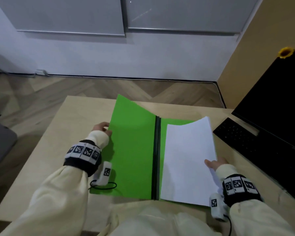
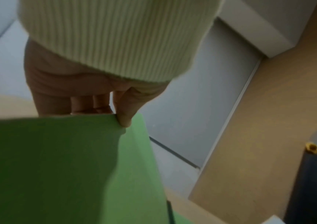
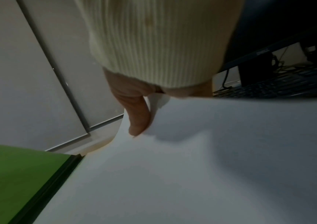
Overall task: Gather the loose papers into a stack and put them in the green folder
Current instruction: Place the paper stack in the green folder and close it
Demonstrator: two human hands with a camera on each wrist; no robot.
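Note:
The green folder [image 1: 133, 147] lies spread on the wooden table [image 1: 58, 133], its black spine [image 1: 156, 157] running front to back. My left hand [image 1: 102, 127] pinches the outer edge of the left cover, thumb on top, and that cover [image 2: 57, 166] is raised and bowed. A stack of white papers [image 1: 187, 159] rests on the folder's right half. My right hand [image 1: 215, 163] grips the stack at its right edge, thumb [image 3: 139, 121] on top and fingers hidden beneath, so that the right side of the papers [image 3: 192, 166] curls upward.
An open black laptop [image 1: 266, 133] stands close to the right of the papers, a yellow flower sticker [image 1: 285, 51] at its screen corner. Wooden floor [image 1: 41, 92] and a white wall [image 1: 109, 55] lie beyond the table's far edge.

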